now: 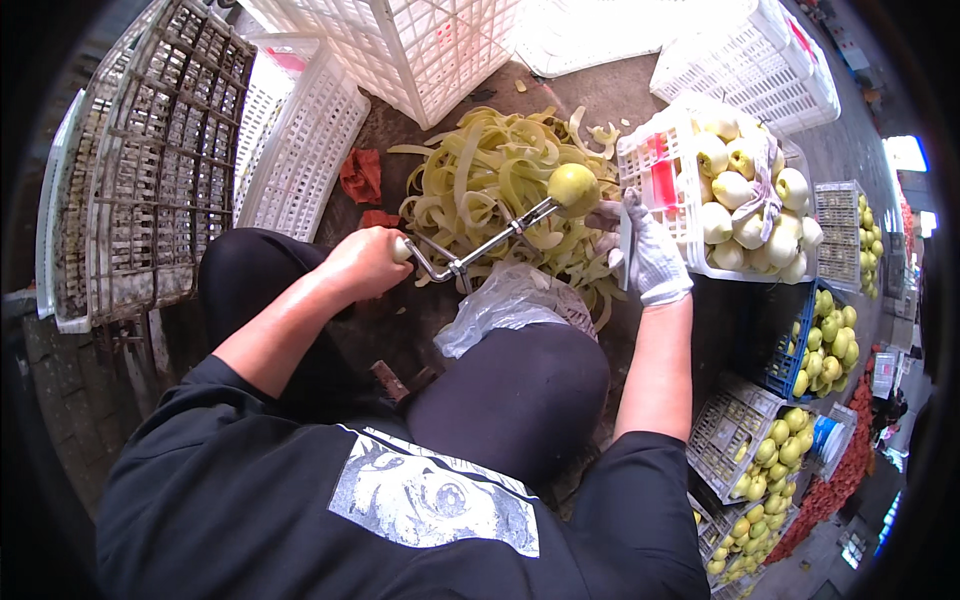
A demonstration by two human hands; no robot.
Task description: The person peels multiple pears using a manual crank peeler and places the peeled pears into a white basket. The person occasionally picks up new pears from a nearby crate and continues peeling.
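My bare left hand [369, 262] is closed around the pale handle of a metal hand-cranked fruit peeler [487, 246]. An unpeeled yellow-green pear [574, 189] sits on the fork at the far end of its shaft. Just right of the pear, my right hand [643, 244], in a white knitted glove, holds a flat, thin peeling tool [625, 247] upright. Long, curled strips of peel [502, 165] lie heaped beneath the shaft. A clear plastic bag [495, 307] rests by my knee, below the crank.
Close on the right stands a white crate [660, 184] of peeled pears [731, 190] with a cloth glove on top. Farther right are a blue crate [787, 360] and grey crates [731, 435] of unpeeled pears. White crates [427, 60] stand ahead; stacked dirty crates [172, 157] stand left.
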